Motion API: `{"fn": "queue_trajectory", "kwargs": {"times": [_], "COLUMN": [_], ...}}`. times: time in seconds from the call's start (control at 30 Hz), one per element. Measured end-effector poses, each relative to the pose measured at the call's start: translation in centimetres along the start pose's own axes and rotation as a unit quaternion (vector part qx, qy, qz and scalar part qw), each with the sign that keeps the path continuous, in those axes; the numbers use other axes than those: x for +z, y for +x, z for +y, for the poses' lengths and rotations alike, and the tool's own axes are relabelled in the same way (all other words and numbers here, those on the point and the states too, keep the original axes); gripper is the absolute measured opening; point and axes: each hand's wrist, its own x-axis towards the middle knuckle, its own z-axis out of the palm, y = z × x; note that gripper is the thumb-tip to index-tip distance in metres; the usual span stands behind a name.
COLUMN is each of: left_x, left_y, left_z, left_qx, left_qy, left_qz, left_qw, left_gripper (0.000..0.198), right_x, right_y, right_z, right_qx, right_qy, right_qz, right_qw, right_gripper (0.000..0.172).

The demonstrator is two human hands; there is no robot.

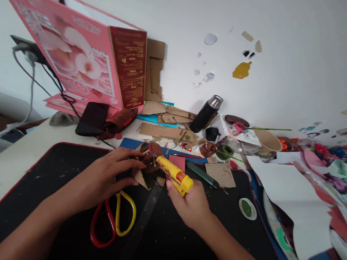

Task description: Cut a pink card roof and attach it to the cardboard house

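Note:
My right hand point(190, 204) grips a yellow glue gun point(175, 175), its nozzle pointing left at a small brown cardboard and paper piece point(147, 166). My left hand point(110, 174) holds that piece from the left, fingers closed on it over the black mat point(58, 166). Scissors with red and yellow handles point(112, 219) lie on the mat just below my left hand. A clear ruler point(145, 217) lies between my two forearms.
A big pink box point(78, 55) stands at the back left with a black phone point(92, 118) and cables before it. Cardboard scraps point(164, 131), a black flask point(205, 113), a paper cup point(268, 140), white paper point(286, 190) and a small green paint lid point(247, 208) crowd the back and right.

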Motion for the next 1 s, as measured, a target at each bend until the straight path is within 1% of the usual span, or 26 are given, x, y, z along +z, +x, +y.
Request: {"fn": "queue_trajectory", "kwargs": {"times": [0.2,0.63,1.0], "left_x": [0.03,0.02,0.02], "left_y": [0.07,0.13,0.16], "left_z": [0.17,0.26,0.4], "left_qx": [0.003,0.008,0.004], "left_qy": [0.002,-0.009,-0.016], "left_qz": [0.002,0.01,0.015], "left_qw": [1.0,1.0,1.0], "left_gripper": [0.026,0.026,0.026], "right_x": [0.18,0.52,0.53], "right_y": [0.03,-0.28,-0.15], "right_z": [-0.02,0.05,0.13], "right_qx": [-0.008,-0.013,-0.001], "right_qy": [-0.007,-0.015,0.001], "right_qz": [0.009,-0.006,-0.001], "right_qw": [1.0,1.0,1.0], "right_gripper": [0.031,0.03,0.031]}}
